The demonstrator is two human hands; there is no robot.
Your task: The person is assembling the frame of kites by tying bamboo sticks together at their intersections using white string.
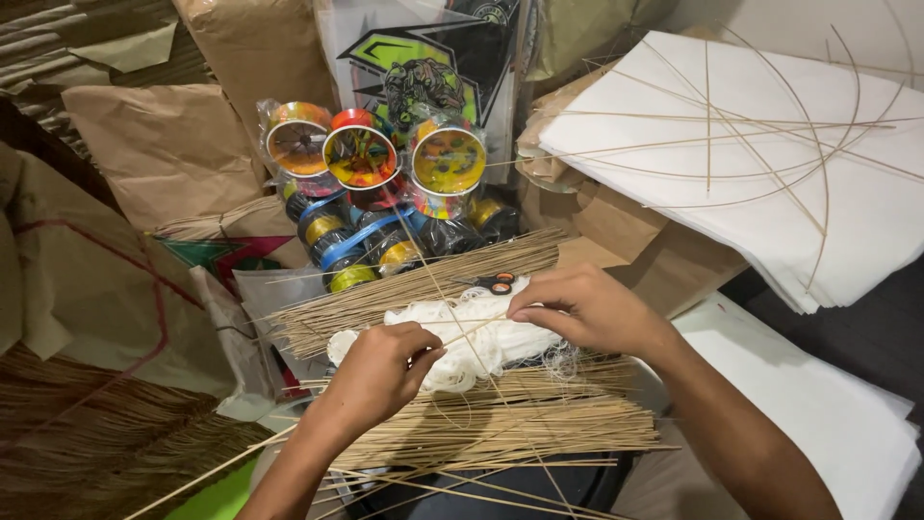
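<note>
while left hand (380, 371) and right hand (587, 308) each pinch thin bamboo stick (462, 330) over white thread bundle (481, 337): stick light, springy, probably brittle; best gripped near ends.

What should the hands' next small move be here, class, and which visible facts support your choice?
Probably draw the thin stick free of the white thread bundle. The left hand pinches its near end, and the right hand rests fingertips on the thread where the stick crosses. The stick bundles lie underneath, so a slow pull may avoid snagging.
</note>
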